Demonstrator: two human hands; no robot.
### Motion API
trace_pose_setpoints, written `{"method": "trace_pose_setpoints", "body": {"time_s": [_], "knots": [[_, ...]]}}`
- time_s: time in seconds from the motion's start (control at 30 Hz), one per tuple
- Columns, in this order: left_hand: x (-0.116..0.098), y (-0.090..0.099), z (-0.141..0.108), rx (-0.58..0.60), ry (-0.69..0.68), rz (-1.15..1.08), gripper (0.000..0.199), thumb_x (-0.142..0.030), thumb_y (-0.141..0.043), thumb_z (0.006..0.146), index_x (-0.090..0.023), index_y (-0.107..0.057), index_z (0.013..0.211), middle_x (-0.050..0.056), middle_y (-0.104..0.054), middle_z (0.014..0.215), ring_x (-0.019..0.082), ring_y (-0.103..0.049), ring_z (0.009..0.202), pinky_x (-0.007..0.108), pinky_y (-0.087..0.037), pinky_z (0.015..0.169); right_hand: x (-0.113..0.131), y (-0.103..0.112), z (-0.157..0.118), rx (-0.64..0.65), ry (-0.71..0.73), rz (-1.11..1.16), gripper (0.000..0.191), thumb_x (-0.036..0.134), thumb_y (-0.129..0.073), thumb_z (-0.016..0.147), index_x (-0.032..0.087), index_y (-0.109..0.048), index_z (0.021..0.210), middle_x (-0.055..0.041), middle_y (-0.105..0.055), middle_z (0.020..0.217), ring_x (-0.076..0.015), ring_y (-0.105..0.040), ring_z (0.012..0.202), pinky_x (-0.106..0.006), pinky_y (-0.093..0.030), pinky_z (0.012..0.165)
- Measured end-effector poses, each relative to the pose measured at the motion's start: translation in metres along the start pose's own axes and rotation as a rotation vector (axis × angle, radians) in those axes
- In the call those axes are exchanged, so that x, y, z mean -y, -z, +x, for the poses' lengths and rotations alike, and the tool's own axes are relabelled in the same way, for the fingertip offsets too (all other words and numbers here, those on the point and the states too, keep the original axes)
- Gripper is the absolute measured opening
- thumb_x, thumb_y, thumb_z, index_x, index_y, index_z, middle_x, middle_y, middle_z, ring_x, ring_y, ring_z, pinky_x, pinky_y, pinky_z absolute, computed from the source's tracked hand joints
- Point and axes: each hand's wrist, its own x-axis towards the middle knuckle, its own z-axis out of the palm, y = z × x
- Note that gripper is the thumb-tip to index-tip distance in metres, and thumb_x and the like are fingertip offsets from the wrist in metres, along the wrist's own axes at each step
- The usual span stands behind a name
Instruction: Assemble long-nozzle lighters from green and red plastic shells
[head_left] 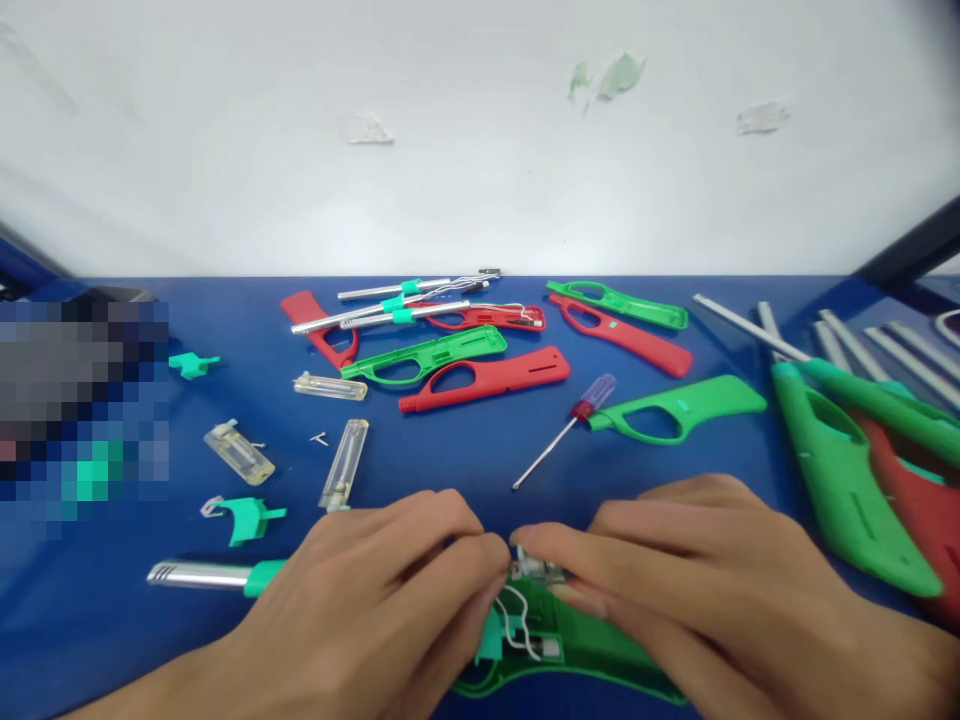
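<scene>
An opened green lighter shell (600, 655) lies at the bottom centre, with a white wire (517, 622) and a teal trigger piece (490, 638) inside it. My left hand (382, 590) is closed at the shell's left part, over a metal tube (202, 575) with a teal collar; what its fingertips pinch is hidden. Between the thumb and fingers of my right hand (675, 570) is a small clear part (541, 568), held just above the shell's upper edge.
Beyond my hands lie a screwdriver (555, 440), red shells (495, 380), green shells (682, 410) and metal tubes (405, 318). Clear fuel tanks (346, 465) and a teal piece (247, 520) are at left. Assembled lighters (847, 480) are piled at right, before a white wall (480, 150).
</scene>
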Motion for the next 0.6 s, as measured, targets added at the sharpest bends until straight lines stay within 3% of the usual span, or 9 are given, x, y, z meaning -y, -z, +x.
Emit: {"method": "trace_pose_setpoints", "body": {"time_s": [0.07, 0.13, 0.17, 0.23, 0.3, 0.4, 0.5, 0.6], "knots": [[-0.001, 0.000, -0.001, -0.011, 0.025, -0.005, 0.020, -0.018, -0.044, 0.121, -0.023, -0.062, 0.113, -0.002, -0.074, 0.093, 0.012, -0.072, 0.074, 0.027, -0.052, 0.062, 0.000, -0.001, -0.007, 0.013, -0.001, -0.001, 0.048, 0.028, -0.042, 0.124, 0.027, -0.083, 0.100, 0.0053, -0.081, 0.072, -0.0095, -0.068, 0.048, -0.021, -0.054, 0.052], [-0.001, -0.001, -0.002, -0.014, 0.054, -0.005, 0.017, -0.017, -0.049, 0.120, -0.023, -0.064, 0.114, -0.002, -0.076, 0.095, 0.012, -0.074, 0.076, 0.028, -0.054, 0.064, 0.001, -0.002, -0.015, 0.008, 0.004, 0.023, 0.033, 0.028, -0.047, 0.122, 0.030, -0.081, 0.123, 0.0041, -0.086, 0.090, -0.0122, -0.082, 0.075, -0.019, -0.060, 0.064], [0.000, -0.001, -0.003, -0.018, 0.063, -0.011, 0.016, -0.017, -0.051, 0.119, -0.023, -0.065, 0.115, -0.002, -0.076, 0.097, 0.013, -0.074, 0.077, 0.028, -0.055, 0.065, 0.001, -0.003, -0.018, 0.014, -0.068, 0.011, 0.032, 0.024, -0.047, 0.122, 0.032, -0.078, 0.127, 0.0044, -0.087, 0.096, -0.0133, -0.083, 0.084, -0.020, -0.061, 0.070], [0.000, -0.002, -0.004, -0.032, 0.064, -0.039, 0.014, -0.017, -0.055, 0.117, -0.023, -0.067, 0.116, -0.002, -0.077, 0.098, 0.012, -0.075, 0.078, 0.027, -0.056, 0.066, 0.001, -0.006, -0.020, -0.014, -0.043, -0.006, 0.035, 0.024, -0.045, 0.123, 0.029, -0.079, 0.116, 0.0036, -0.088, 0.094, -0.0132, -0.082, 0.076, -0.023, -0.061, 0.068], [0.001, -0.002, -0.004, -0.032, 0.071, -0.053, 0.014, -0.016, -0.056, 0.116, -0.024, -0.068, 0.116, -0.003, -0.077, 0.097, 0.011, -0.075, 0.078, 0.026, -0.056, 0.067, 0.000, -0.008, -0.016, -0.038, -0.026, -0.021, 0.046, 0.029, -0.039, 0.125, 0.026, -0.078, 0.101, 0.0033, -0.086, 0.083, -0.0105, -0.070, 0.053, -0.025, -0.057, 0.057], [0.000, -0.002, -0.004, -0.046, 0.072, -0.047, 0.015, -0.015, -0.054, 0.117, -0.024, -0.067, 0.116, -0.003, -0.077, 0.097, 0.010, -0.075, 0.079, 0.025, -0.055, 0.067, -0.001, -0.010, -0.008, -0.051, -0.023, -0.013, 0.049, 0.033, -0.035, 0.126, 0.026, -0.079, 0.103, 0.0042, -0.084, 0.077, -0.0089, -0.058, 0.039, -0.027, -0.054, 0.052], [-0.002, -0.002, -0.004, -0.057, 0.055, -0.045, 0.016, -0.015, -0.051, 0.118, -0.023, -0.066, 0.116, -0.002, -0.077, 0.097, 0.010, -0.074, 0.079, 0.025, -0.055, 0.069, -0.002, -0.007, -0.006, 0.001, -0.006, -0.002, 0.051, 0.033, -0.034, 0.126, 0.027, -0.079, 0.103, 0.0047, -0.085, 0.078, -0.0087, -0.061, 0.041, -0.026, -0.053, 0.051], [-0.003, -0.002, -0.005, -0.060, 0.043, -0.025, 0.018, -0.014, -0.050, 0.119, -0.022, -0.065, 0.114, -0.002, -0.076, 0.095, 0.010, -0.073, 0.079, 0.024, -0.055, 0.070, -0.002, -0.004, -0.008, 0.007, 0.008, 0.000, 0.046, 0.032, -0.038, 0.125, 0.029, -0.082, 0.110, 0.0055, -0.087, 0.084, -0.0102, -0.079, 0.066, -0.021, -0.059, 0.062]]}}
